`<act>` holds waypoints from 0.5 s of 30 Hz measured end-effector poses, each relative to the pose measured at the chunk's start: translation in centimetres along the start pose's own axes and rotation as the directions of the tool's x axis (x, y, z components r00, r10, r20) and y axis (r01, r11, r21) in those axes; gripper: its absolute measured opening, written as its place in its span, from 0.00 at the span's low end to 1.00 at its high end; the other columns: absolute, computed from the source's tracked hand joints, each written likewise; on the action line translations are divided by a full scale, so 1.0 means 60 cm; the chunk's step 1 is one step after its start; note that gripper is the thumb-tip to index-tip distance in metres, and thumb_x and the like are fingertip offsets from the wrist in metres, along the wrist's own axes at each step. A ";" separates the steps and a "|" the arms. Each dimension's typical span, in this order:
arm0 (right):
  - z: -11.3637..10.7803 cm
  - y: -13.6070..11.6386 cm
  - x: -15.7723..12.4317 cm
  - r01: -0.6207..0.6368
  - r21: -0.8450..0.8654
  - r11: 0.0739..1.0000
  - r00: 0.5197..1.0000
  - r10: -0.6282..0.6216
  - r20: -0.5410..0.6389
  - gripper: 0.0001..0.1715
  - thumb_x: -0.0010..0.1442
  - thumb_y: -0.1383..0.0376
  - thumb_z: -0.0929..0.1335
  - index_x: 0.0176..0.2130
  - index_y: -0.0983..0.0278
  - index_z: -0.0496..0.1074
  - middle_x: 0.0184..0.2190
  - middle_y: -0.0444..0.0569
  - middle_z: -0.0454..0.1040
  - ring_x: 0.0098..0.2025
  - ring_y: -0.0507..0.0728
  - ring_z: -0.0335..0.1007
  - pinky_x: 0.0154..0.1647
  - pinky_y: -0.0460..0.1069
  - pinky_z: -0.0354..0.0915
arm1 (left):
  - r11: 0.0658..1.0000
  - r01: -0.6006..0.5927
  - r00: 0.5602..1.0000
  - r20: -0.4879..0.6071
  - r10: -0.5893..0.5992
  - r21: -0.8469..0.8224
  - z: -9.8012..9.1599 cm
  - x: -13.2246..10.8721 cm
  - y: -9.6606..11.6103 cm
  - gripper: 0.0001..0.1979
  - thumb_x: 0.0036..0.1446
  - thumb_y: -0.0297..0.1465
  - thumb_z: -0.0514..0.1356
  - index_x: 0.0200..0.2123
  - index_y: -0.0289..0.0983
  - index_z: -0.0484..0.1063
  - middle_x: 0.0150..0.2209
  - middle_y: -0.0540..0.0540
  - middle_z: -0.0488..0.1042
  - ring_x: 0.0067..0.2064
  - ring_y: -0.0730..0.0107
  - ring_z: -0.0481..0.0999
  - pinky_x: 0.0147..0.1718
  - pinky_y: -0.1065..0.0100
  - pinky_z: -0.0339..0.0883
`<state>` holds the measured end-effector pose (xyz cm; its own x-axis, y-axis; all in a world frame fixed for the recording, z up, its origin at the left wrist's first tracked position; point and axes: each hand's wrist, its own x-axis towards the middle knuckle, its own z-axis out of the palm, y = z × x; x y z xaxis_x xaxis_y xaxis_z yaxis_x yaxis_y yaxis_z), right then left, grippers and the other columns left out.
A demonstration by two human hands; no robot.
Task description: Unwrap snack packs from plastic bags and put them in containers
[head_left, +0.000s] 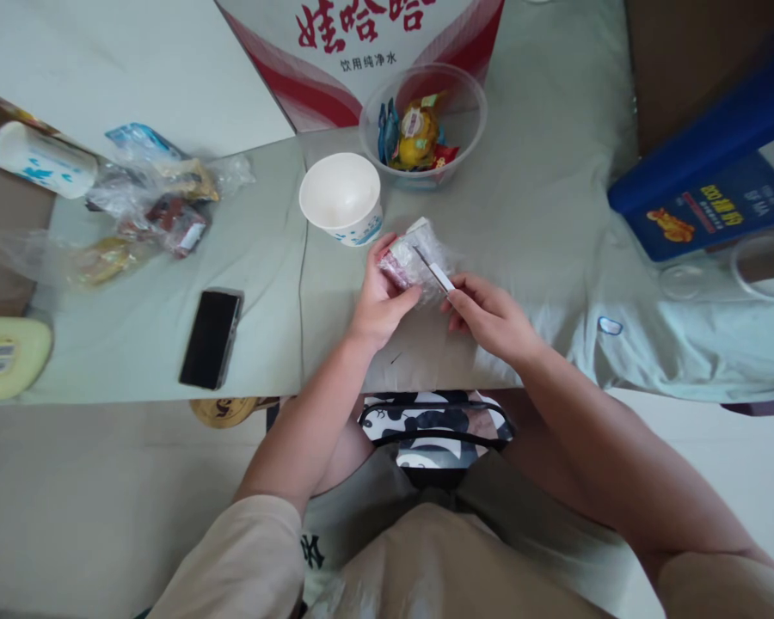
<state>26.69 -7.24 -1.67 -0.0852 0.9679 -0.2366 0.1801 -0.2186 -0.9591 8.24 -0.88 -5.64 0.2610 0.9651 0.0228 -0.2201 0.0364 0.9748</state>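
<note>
My left hand (pixel 382 305) is closed around a packet (pixel 398 265) in clear crinkled plastic, with something pinkish-purple inside. Between the thumb and fingers of my right hand (pixel 490 316) is a small white-handled knife (pixel 439 276). Its thin dark blade points up and left and lies over the plastic; whether it has cut in, I cannot tell. Just beyond the packet stands a white paper cup (pixel 340 196) with a blue pattern. Behind that, to the right, a clear plastic bowl (pixel 468 146) holds several wrapped snacks (pixel 416 137).
Left on the cloth-covered table (pixel 264 258) are a black phone (pixel 211 339), crumpled snack bags (pixel 161 202), a lying stack of paper cups (pixel 42 160) and a yellowish bottle (pixel 6 359). A printed carton (pixel 367 73) stands behind. At right are a blue box (pixel 709 172) and clear tubs (pixel 764 266).
</note>
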 end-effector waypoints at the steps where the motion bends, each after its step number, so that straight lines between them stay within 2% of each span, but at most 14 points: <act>1: 0.001 0.001 0.001 0.005 -0.001 1.000 1.000 -0.005 -0.007 0.18 0.68 0.49 0.66 0.44 0.61 0.73 0.35 0.46 0.80 0.26 0.52 0.73 0.30 0.49 0.67 | 1.000 -0.008 1.000 -0.003 0.008 0.017 0.001 0.000 0.001 0.46 0.44 0.46 0.79 0.63 0.50 0.63 0.67 0.43 0.67 0.68 0.53 0.69 0.66 0.57 0.64; 6: 0.003 -0.011 0.003 -0.038 -0.069 0.997 0.998 0.042 0.048 0.15 0.68 0.52 0.65 0.41 0.61 0.73 0.33 0.46 0.80 0.26 0.53 0.74 0.30 0.49 0.68 | 0.999 0.007 0.996 -0.084 -0.011 -0.046 -0.003 -0.002 0.017 0.43 0.44 0.43 0.79 0.61 0.53 0.65 0.64 0.46 0.70 0.64 0.57 0.72 0.61 0.59 0.69; 10: -0.015 -0.020 -0.013 -0.026 -0.224 0.974 0.995 0.046 0.084 0.14 0.67 0.55 0.65 0.39 0.61 0.74 0.30 0.45 0.79 0.25 0.53 0.73 0.29 0.49 0.66 | 0.998 -0.017 0.986 -0.165 0.007 -0.061 -0.021 0.000 0.036 0.39 0.46 0.43 0.78 0.60 0.56 0.66 0.63 0.48 0.71 0.63 0.59 0.73 0.58 0.60 0.71; 12: -0.035 -0.017 -0.021 -0.009 -0.341 0.940 0.999 0.021 0.030 0.14 0.66 0.55 0.65 0.40 0.61 0.76 0.28 0.45 0.79 0.25 0.54 0.72 0.28 0.50 0.63 | 0.999 -0.036 0.984 -0.175 0.031 -0.029 -0.028 0.001 0.037 0.40 0.46 0.46 0.77 0.60 0.56 0.66 0.64 0.47 0.70 0.65 0.57 0.71 0.60 0.59 0.70; 15: -0.066 -0.003 -0.023 -0.032 -0.532 0.846 0.976 -0.089 -0.200 0.15 0.65 0.55 0.66 0.42 0.61 0.78 0.29 0.49 0.79 0.28 0.58 0.73 0.29 0.52 0.63 | 0.997 -0.056 0.989 -0.132 0.062 0.049 -0.026 -0.003 0.024 0.40 0.46 0.50 0.77 0.60 0.52 0.66 0.63 0.44 0.70 0.66 0.54 0.71 0.63 0.56 0.67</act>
<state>30.65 -8.02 -0.55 0.0972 0.9887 -0.1142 0.6765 -0.1498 -0.7211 6.42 -0.58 -4.56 0.1207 0.9912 0.0542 -0.1879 -0.0308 0.9817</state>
